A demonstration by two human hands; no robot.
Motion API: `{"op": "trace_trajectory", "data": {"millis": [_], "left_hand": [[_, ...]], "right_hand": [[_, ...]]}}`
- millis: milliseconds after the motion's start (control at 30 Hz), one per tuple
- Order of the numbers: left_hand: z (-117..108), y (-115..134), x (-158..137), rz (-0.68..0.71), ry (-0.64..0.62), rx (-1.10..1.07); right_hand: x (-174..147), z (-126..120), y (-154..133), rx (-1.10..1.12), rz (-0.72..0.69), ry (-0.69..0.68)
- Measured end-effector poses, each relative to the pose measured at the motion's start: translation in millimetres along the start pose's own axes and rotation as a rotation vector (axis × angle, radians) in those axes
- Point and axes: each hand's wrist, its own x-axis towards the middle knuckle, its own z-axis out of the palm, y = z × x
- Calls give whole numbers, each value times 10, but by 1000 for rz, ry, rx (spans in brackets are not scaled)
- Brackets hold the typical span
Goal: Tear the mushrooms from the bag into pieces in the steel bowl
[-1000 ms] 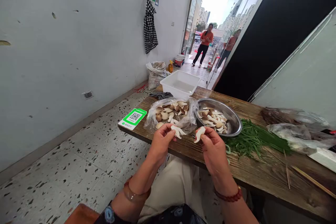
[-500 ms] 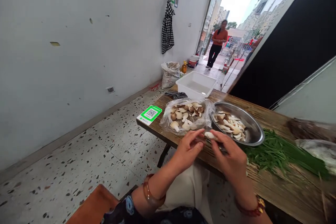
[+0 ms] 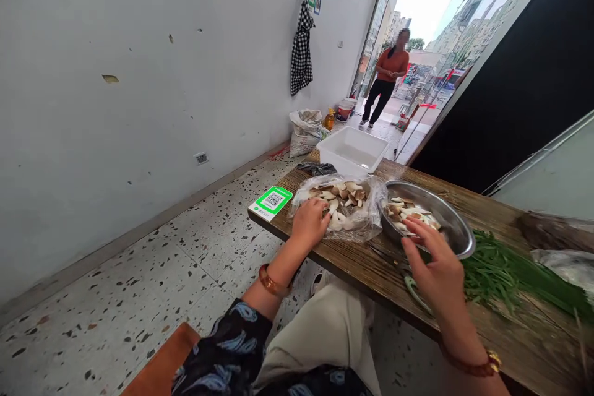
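Note:
My left hand [image 3: 310, 223] reaches into a clear plastic bag [image 3: 371, 223], its fingers curled down around a mushroom at the bag's front left; the hand mostly covers that mushroom. Other whole mushrooms [image 3: 350, 193], brown-capped with pale stems, lie behind it in the opened bag. My right hand [image 3: 436, 266] hovers at the near side of a steel bowl [image 3: 457, 226], fingers apart and nothing between them. Inside the bowl are mushroom pieces [image 3: 408, 213], partly hidden by the fingers. Beneath my right hand, scissors [image 3: 413, 291] with a pale green handle lie on the table.
Green leafy stalks [image 3: 496, 272] lie right of the bowl on the wooden table [image 3: 362, 266]. A white plastic tub [image 3: 352, 148] stands at the far end, with a dark cloth [image 3: 318, 168] and QR-code sign [image 3: 271, 203] nearer. A person [image 3: 390, 77] stands by the glass door.
My hands, close together around a mushroom piece before, have moved apart. The left went to the bag; the right let go and opened near the bowl. The scissors now show.

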Motion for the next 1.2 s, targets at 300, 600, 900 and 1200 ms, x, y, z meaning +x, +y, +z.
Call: {"op": "trace_trajectory", "data": {"millis": [300, 600, 900, 1200], "left_hand": [[214, 8, 182, 24, -84, 263], [-54, 35, 111, -122, 80, -347], [-236, 178, -163, -395, -115, -1380], [-35, 239, -317, -506, -198, -1575]], "right_hand": [[-144, 55, -116, 41, -10, -86], [-121, 170, -186, 77, -16, -115], [-478, 13, 251, -134, -43, -445], [-849, -330, 910, -442, -82, -511]]}}
